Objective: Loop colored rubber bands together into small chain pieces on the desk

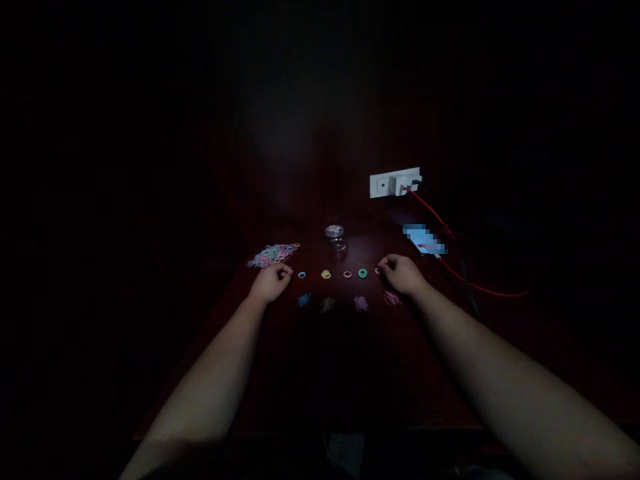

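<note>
The right grip (403,275) could knock the orange ring (377,271) towards the green ring (363,273), its curled fingers being so close in dim light; the left grip (270,283) could scatter the pile (273,255). On the table (350,347), the orange ring lies at the right fingertips, the blue ring (302,275) near the left. Whether either grip is grasping or released, I cannot tell.

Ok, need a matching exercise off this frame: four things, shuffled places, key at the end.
1. Clear jar with a round lid
2. Heap of mixed pastel bands
3. Phone with a lit screen
4. White socket plate

A. Lying beyond the right hand
B. On the dark wall
C. Between the hands, farther back
D. Just beyond the left hand

Pairs: 1-C, 2-D, 3-A, 4-B
</note>
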A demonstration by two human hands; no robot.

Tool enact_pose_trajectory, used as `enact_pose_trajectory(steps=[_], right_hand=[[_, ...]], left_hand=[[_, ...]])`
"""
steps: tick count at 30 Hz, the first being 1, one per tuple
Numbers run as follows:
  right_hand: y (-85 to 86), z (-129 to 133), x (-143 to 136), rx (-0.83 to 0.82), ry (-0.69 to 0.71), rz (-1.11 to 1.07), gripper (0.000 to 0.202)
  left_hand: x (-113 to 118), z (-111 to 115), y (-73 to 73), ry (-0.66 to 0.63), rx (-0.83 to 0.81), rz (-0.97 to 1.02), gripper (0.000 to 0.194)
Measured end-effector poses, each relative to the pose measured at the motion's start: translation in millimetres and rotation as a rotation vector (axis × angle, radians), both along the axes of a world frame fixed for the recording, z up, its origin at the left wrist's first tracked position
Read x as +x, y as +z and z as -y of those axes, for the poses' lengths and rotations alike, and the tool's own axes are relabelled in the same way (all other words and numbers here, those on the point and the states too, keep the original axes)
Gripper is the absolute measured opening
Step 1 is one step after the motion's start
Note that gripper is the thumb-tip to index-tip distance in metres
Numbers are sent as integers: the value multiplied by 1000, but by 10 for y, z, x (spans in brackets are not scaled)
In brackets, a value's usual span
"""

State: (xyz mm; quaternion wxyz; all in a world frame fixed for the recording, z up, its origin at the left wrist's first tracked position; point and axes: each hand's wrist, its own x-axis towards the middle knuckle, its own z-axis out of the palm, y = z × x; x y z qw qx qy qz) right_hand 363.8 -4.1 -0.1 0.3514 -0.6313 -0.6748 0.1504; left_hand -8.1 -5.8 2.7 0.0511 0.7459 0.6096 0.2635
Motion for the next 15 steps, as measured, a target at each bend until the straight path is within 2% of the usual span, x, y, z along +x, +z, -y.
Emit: enact_pose_trajectory(steps=[3,7,10,15], right_hand=[[-10,-11,18,-20,-8,-84,16],[9,-12,13,-20,-11,-94,18],[26,-13,4,-44,-13,-85,19],[-1,-65,15,-35,-15,-80,19]], left_hand=[[-178,110,-32,159,16,-35,20],[-329,252,-69,243,28,-70,22],[-315,300,-80,261,28,-100,25],[-157,270,-63,242,21,-146,31]])
